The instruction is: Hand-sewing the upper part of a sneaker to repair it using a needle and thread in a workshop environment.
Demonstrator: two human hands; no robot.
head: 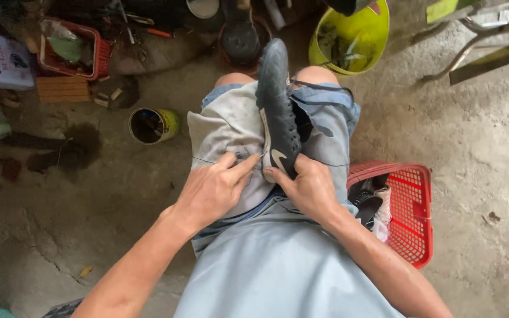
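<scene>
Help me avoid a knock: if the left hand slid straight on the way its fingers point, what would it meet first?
Most likely the heel end of the black shoe; the left hand points right at it across the lap.

Both bare forearms extend forward over the lap. Left hand (212,187): fingers together, pinching, palm down. Right hand (306,187): fingers curled in a closed grip, thumb forward.

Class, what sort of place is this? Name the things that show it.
Probably an informal shoe-repair spot on a bare concrete floor: a black shoe across the lap, a red basket holding more shoes, an open tin.
</scene>
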